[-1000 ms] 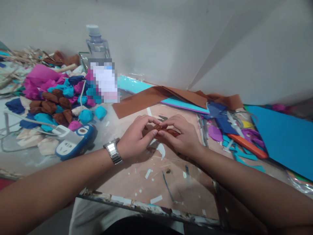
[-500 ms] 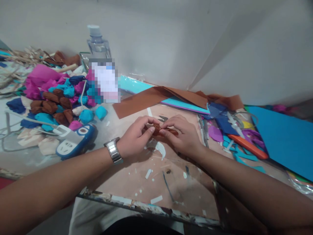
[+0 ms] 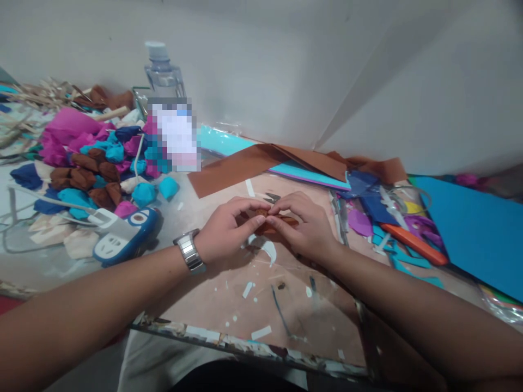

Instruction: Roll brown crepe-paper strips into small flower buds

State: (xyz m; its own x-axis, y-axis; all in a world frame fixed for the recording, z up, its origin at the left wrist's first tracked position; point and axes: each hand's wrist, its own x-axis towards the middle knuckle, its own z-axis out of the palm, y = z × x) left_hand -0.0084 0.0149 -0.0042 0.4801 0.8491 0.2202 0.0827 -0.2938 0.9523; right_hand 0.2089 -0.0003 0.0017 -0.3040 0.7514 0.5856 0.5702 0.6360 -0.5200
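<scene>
Nearest us, below the worn, scrap-littered near edge (image 3: pixel 229 338) of the table, we see pale cloth. Past that edge, flat white scraps (image 3: pixel 261 332) lie scattered on the tabletop (image 3: pixel 241 305), low enough to leave us open room above them between our forearms. A curved white piece (image 3: pixel 268 251) lies just on our side of the fingers.

Our left hand (image 3: pixel 226 228), with a metal watch (image 3: pixel 189 251) at the wrist, pinches a small brown crumpled piece (image 3: pixel 262 213) between thumb and forefinger. Our right hand (image 3: pixel 306 226) pinches its other side the same way, fingertips almost meeting. The piece is between our hands, over the middle of the table; we cannot tell whether it touches the surface. More brown material shows under our right fingers.

Well to our left, the blue-and-white power strip (image 3: pixel 110 247) sits by a pile of crumpled paper (image 3: pixel 87 174), with a gap before our left hand. On our right, an orange-handled tool (image 3: pixel 417 245) lies among cut scraps, beside the edge of a large blue sheet (image 3: pixel 474 228).

Just beyond our fingers is a dark metal tip (image 3: pixel 272 197). Farther off, a folded brown strip (image 3: pixel 241 163) crosses in front of the wall (image 3: pixel 261 65), and a bottle (image 3: pixel 163 79) stands upright behind the pile.
</scene>
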